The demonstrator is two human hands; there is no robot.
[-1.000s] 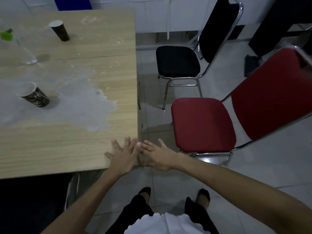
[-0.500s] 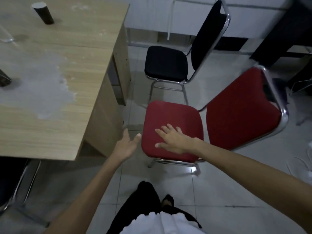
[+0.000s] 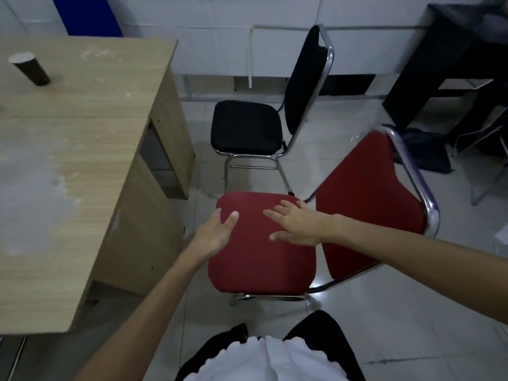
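Note:
A red padded chair (image 3: 258, 265) with a chrome frame stands on the tiled floor right in front of me, its backrest (image 3: 365, 199) to the right. My left hand (image 3: 213, 233) is at the seat's left edge, thumb over the cushion and fingers straight. My right hand (image 3: 295, 224) hovers over or rests on the far part of the seat with fingers spread. I cannot tell whether either hand presses on the cushion.
A wooden desk (image 3: 82, 149) with a pale worn patch stands to the left, a dark paper cup (image 3: 30, 68) on it. A black chair (image 3: 247, 130) stands behind the red one. Dark furniture (image 3: 428, 70) and cables fill the far right.
Both hands left the desk corner and moved right onto the red chair seat. My view turned from the desk toward the chairs and closer to the seat.

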